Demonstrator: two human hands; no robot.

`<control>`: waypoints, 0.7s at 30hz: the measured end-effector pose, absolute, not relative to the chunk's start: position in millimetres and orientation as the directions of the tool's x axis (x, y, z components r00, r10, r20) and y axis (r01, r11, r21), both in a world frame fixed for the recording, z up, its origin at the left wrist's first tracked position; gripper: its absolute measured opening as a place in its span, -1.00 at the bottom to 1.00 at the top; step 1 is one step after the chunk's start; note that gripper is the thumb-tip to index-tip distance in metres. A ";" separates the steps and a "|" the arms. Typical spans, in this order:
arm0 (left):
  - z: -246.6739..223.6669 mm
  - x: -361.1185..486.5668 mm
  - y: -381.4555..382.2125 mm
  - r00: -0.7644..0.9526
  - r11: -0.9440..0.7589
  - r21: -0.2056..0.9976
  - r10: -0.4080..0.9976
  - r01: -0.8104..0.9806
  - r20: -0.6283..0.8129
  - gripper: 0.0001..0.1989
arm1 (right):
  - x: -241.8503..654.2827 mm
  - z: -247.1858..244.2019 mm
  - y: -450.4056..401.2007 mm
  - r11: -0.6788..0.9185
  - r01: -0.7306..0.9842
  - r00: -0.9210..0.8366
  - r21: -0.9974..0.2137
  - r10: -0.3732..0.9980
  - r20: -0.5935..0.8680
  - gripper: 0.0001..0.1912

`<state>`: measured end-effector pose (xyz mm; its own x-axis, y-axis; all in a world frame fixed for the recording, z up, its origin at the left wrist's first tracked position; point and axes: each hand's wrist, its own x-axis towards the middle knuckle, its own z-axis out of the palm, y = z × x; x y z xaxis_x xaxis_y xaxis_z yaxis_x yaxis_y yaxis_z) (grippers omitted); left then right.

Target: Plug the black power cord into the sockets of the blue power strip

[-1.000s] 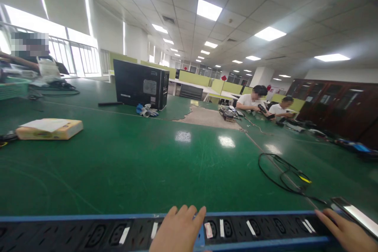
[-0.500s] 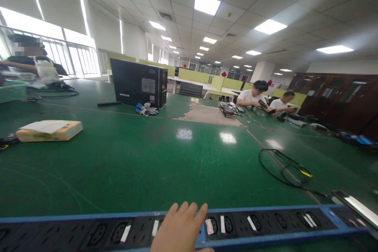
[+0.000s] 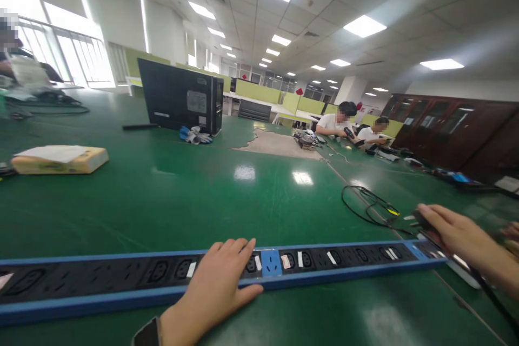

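A long blue power strip (image 3: 271,263) with black sockets and small white labels lies across the green mat near the front. My left hand (image 3: 221,275) rests over its middle, fingers on the far edge and thumb at the near edge, holding the strip. At the right, my right hand (image 3: 458,230) grips a dark plug (image 3: 421,221) whose metal pins point left, above the strip's right end. A black cable runs down from that hand. Beside the right end lies a white-topped bar (image 3: 464,273), partly hidden by the hand.
A black computer case (image 3: 178,94) stands at the back left, with gloves (image 3: 195,135) beside it. A yellow tissue pack (image 3: 60,160) lies left. A coiled black cable (image 3: 367,203) is right of centre. Two people in white sit at the back right; another person is far left.
My right hand has come into view at the right with the plug. The view has shifted, showing more of my left hand, its wrist and the strip.
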<state>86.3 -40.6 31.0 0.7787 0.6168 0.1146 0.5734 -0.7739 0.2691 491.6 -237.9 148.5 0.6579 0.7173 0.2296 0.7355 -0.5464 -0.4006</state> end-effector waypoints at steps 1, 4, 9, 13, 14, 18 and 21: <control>30.9 72.8 -36.6 0.756 -0.753 0.255 0.646 0.607 0.108 -0.30 | 481.7 144.2 -231.7 -0.527 0.702 0.647 -0.480 0.754 0.119 -0.45; 27.4 38.3 -27.2 0.679 -0.688 0.228 0.722 0.688 0.130 -0.30 | 446.9 137.9 -212.3 -0.490 0.661 0.498 -0.569 0.853 -0.156 -0.49; 19.6 27.4 -26.7 0.641 -0.668 0.223 0.744 0.710 0.189 -0.31 | 372.5 124.7 -176.9 -0.367 0.708 0.250 -0.603 0.929 -0.271 -0.52; 18.3 42.1 -32.7 0.654 -0.681 0.221 0.732 0.698 0.191 -0.31 | 346.4 101.6 -153.7 -0.344 0.781 0.240 -0.522 0.936 -0.258 -0.54; 18.2 45.7 -34.0 0.656 -0.683 0.221 0.731 0.696 0.187 -0.30 | 349.1 95.8 -150.3 -0.351 0.801 0.259 -0.484 0.934 -0.247 -0.55; 16.4 53.9 -36.8 0.659 -0.678 0.223 0.734 0.700 0.163 -0.28 | 380.9 78.1 -150.3 -0.429 0.831 0.360 -0.355 0.900 -0.245 -0.56; 14.6 53.7 -36.5 0.670 -0.688 0.228 0.724 0.689 0.163 -0.27 | 399.9 69.0 -159.2 -0.480 0.803 0.381 -0.354 0.870 -0.313 -0.56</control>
